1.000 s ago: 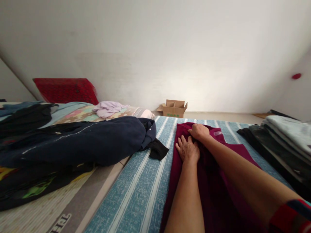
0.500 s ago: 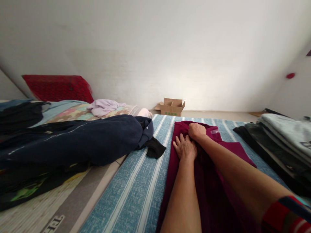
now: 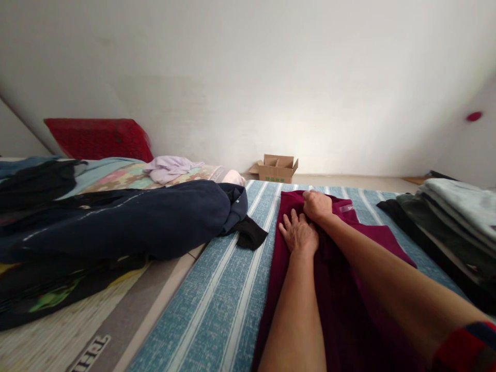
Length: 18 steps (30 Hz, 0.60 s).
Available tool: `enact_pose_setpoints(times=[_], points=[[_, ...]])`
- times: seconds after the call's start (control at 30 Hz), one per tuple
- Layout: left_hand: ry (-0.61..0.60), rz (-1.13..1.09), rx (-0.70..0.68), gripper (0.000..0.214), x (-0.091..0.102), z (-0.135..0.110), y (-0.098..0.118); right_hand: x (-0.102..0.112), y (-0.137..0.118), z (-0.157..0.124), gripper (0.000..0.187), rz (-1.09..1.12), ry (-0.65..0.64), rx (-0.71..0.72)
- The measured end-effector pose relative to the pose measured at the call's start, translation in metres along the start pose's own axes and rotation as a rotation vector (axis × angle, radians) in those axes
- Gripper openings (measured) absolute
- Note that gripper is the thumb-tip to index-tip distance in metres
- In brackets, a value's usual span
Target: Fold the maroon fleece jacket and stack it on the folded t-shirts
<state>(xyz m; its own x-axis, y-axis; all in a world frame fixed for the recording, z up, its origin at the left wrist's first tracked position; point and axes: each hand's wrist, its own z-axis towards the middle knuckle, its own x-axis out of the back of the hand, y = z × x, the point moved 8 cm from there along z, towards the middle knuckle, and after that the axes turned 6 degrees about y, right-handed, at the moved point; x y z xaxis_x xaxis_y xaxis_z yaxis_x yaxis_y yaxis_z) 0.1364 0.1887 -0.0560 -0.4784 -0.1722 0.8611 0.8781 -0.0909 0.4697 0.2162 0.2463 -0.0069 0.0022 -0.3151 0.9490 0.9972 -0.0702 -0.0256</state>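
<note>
Maroon garment (image 3: 341, 310) lies lengthwise on a blue striped mat (image 3: 217, 294), its far end bunched and one side spread flat toward a pile of folded clothes (image 3: 457, 217). Left hand (image 3: 298, 235) rests palm down on the cloth with fingers spread, not gripping. Right hand (image 3: 318, 205) sits just beyond it at the far edge with fingers curled under; it looks clenched on a fold of the cloth, though the fingertips are hidden. Small pale label (image 3: 346, 208) shows just beside that hand. Judged from how it lies, the garment is only partly smoothed: ridges run between the forearms and no clean fold shows, while the pile is stacked in even layers. Left of the mat, a navy bundle (image 3: 135, 222) lies heaped, with a black scrap (image 3: 250, 236) trailing onto the stripes. Farther off lie a lilac cloth (image 3: 168, 169) and a red cushion (image 3: 98, 139). Cardboard box (image 3: 276, 169) stands by the far wall, flaps open; its inside is out of sight, so its contents cannot be told.
</note>
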Motion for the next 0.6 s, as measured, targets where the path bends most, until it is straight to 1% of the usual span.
enact_pose_setpoints(times=[0.17, 0.27, 0.37, 0.47, 0.53, 0.6], points=[[-0.030, 0.014, 0.013, 0.055, -0.003, 0.000, 0.000, -0.001, -0.030, 0.002, 0.023, 0.052, -0.059, 0.230], [-0.022, 0.012, 0.005, 0.056, -0.003, 0.000, 0.000, -0.004, -0.042, 0.005, 0.021, 0.038, -0.101, 0.325], [-0.027, 0.010, 0.005, 0.055, -0.003, -0.001, 0.000, -0.006, -0.050, 0.006, 0.021, 0.010, -0.138, 0.387], [-0.065, 0.005, 0.012, 0.055, -0.004, -0.001, 0.001, -0.008, -0.057, 0.005, 0.018, -0.021, -0.174, 0.432], [-0.093, 0.006, 0.007, 0.054, -0.005, -0.002, 0.001, -0.011, -0.061, 0.005, 0.018, -0.042, -0.200, 0.444], [-0.114, 0.005, 0.000, 0.053, -0.006, -0.002, 0.002, -0.015, -0.064, 0.005, 0.022, -0.054, -0.224, 0.443]])
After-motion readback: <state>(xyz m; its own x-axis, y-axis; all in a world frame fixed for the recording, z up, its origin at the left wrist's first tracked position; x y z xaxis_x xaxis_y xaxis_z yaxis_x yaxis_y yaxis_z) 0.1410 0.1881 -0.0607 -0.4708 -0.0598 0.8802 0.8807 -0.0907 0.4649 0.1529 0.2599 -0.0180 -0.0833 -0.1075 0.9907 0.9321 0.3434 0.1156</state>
